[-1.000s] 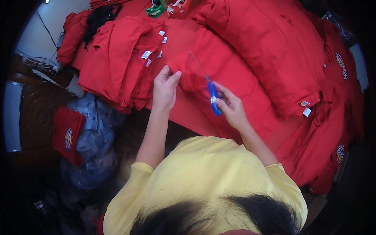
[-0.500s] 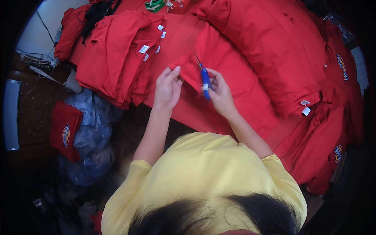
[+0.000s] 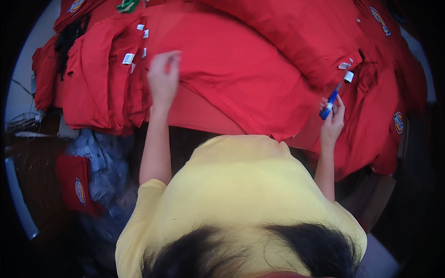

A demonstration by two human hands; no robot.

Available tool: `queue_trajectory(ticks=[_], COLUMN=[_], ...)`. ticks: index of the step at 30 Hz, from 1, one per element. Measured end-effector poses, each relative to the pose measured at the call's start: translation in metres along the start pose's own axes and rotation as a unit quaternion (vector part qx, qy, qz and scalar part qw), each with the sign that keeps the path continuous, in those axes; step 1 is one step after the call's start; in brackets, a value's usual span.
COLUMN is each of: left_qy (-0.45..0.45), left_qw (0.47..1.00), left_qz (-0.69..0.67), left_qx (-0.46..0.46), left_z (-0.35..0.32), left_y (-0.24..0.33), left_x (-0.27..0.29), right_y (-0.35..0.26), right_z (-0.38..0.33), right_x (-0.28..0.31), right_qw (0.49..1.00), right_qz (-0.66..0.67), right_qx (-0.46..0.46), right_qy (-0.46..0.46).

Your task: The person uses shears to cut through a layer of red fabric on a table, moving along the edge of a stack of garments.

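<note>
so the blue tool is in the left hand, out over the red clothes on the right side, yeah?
Not quite: the blue tool is in the right hand, not the left. The head view shows it out over the red clothes on the right side, as you say. The left hand is raised over the clothes further left, and I cannot tell whether it grips any cloth.

The scene is lit softly and evenly from above — the red cloth (image 3: 241, 69) looks bright, and no hard glare is seen on it. Dark corners are left around the round picture, and the lines near the rim are bent. The left hand (image 3: 163, 78) is smeared by blur. The dark hair (image 3: 250, 255) at the bottom is fuzzy — only soft shadows are seen under the cloth folds.
</note>
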State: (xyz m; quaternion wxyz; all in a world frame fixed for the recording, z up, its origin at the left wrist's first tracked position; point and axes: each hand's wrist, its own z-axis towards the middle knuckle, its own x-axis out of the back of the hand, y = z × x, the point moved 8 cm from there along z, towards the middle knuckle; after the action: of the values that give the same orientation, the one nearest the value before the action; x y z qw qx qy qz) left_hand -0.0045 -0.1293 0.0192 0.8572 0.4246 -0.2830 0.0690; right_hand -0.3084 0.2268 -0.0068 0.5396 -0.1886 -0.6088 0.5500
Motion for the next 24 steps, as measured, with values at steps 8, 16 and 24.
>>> queue_trajectory(ticks=[8,16,24], left_qy=[-0.255,-0.604,-0.119], left_qw=[0.959,0.771,0.965], left_qz=[-0.001,0.066,0.235], left_qx=[-0.124,0.191,0.001], left_z=[-0.082,-0.133,0.0], left_y=[0.0,-0.056,-0.108], left_x=[-0.072,0.01,0.035], right_y=[0.05,-0.045,0.013], right_z=[-0.023,-0.069,-0.173], right_x=[0.026,-0.089,-0.064], right_qw=[0.898,0.952,0.876], right_qz=[-0.438,-0.164,-0.261], right_qx=[-0.038,0.084,-0.026], right_qy=[-0.003,-0.244,-0.406])
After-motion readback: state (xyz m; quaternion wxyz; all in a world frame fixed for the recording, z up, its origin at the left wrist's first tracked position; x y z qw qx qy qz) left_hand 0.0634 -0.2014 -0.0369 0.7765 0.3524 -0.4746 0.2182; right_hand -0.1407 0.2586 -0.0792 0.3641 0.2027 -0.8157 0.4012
